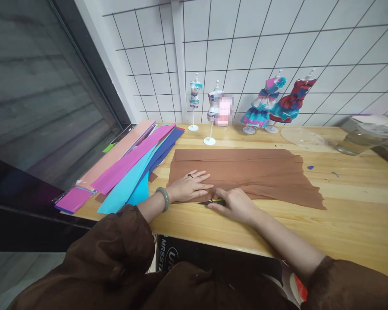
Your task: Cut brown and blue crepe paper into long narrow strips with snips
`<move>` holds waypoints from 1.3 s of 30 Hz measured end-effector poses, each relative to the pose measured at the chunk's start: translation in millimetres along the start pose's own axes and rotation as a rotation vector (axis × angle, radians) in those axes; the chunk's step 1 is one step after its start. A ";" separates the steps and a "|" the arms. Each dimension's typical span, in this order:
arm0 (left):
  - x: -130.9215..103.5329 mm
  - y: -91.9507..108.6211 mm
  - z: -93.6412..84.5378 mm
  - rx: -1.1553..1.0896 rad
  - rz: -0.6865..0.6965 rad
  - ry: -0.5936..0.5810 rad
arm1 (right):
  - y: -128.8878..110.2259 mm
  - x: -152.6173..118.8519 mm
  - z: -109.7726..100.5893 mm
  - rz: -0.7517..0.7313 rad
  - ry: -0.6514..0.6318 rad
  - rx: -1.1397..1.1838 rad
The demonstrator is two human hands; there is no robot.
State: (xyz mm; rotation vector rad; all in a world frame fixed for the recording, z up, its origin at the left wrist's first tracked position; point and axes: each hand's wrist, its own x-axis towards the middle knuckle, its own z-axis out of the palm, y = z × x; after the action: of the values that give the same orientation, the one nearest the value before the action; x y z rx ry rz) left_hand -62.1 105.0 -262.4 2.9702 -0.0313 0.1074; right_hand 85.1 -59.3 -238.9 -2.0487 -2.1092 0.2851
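A wide piece of brown crepe-like paper (245, 168) lies on the wooden table, its right edge ragged. My left hand (189, 187) rests flat on its lower left part, fingers spread and pointing right. Just to the right, my right hand (234, 203) is closed around small scissors (210, 202), whose dark blades point left at the paper's near edge. Part of the scissors' handle is hidden in my fingers. The fingertips of both hands are close together.
Stacked coloured paper strips (129, 165) lie at the left. Small dress forms, two in colourful dresses (261, 105), stand along the tiled wall. A glass container (352, 144) and a round clear disc (302, 137) sit at the back right. Scraps lie right of the brown paper.
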 end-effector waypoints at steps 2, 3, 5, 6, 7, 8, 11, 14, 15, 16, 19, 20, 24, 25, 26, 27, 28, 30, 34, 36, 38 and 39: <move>-0.3 -0.2 0.2 0.000 0.001 0.004 | 0.6 -1.0 0.7 0.007 0.001 0.009; -0.4 -0.2 0.3 -0.002 0.000 0.005 | 0.8 -1.6 0.9 0.012 0.001 0.016; -0.4 -0.1 0.3 -0.006 -0.002 0.006 | 0.8 -2.7 1.0 0.025 0.001 0.026; -0.4 0.0 0.2 -0.009 -0.004 0.007 | 0.5 -2.9 1.0 0.031 0.001 0.026; -0.4 0.1 0.2 -0.010 -0.006 0.009 | -0.2 -2.8 1.1 0.037 0.002 0.023; -0.4 0.2 0.2 -0.011 -0.007 0.010 | -1.2 -2.3 1.2 0.038 0.001 0.018; -0.3 0.1 0.4 -0.013 -0.010 0.010 | -5.7 0.7 2.2 0.036 0.001 -0.001; -0.2 -0.5 0.8 -0.014 -0.011 0.007 | -10.2 4.6 3.2 0.030 -0.005 -0.017; -0.2 -0.7 1.0 -0.014 -0.010 0.006 | -11.3 5.7 3.5 0.028 -0.007 -0.020; -0.1 -0.9 1.2 -0.013 -0.009 0.005 | -12.0 6.3 3.8 0.026 -0.008 -0.021; -0.1 -1.5 1.8 -0.013 -0.006 0.007 | -12.2 6.2 5.1 0.016 -0.005 -0.001; -0.1 -1.6 2.0 -0.013 -0.005 0.009 | -11.9 5.5 5.6 0.013 -0.003 0.010; -0.3 -1.9 2.9 -0.010 -0.001 0.014 | -11.0 2.7 7.0 0.031 0.011 0.030; -0.3 -2.0 3.2 -0.009 0.001 0.015 | -11.4 2.4 7.1 0.038 0.015 0.026; -0.2 -2.1 3.5 -0.008 0.001 0.017 | -12.0 2.4 7.2 0.042 0.017 0.021; -0.2 -2.2 3.7 -0.007 0.001 0.019 | -13.0 2.7 7.2 0.045 0.017 0.015; -0.1 -2.3 3.8 -0.007 0.002 0.019 | -14.2 3.2 7.2 0.046 0.017 0.011; 0.0 -2.6 3.7 -0.008 0.006 0.018 | -17.2 4.9 7.6 0.042 0.022 0.009; -0.6 -2.9 2.3 -0.015 0.008 0.016 | -22.7 8.9 9.6 0.026 0.037 -0.001; -1.1 -2.8 1.8 -0.017 0.007 0.019 | -24.2 10.3 10.8 0.019 0.035 -0.007; -1.2 -2.6 1.9 -0.017 0.010 0.020 | -24.6 11.0 11.8 0.017 0.030 -0.002; -1.0 -2.4 2.2 -0.017 0.013 0.019 | -24.6 11.1 12.0 0.018 0.026 0.001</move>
State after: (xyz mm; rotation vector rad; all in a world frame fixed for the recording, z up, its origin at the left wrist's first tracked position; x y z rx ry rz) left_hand -62.8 106.9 -265.1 2.9520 -0.0491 0.1370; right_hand 57.9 -49.0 -244.0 -2.0601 -2.0758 0.2604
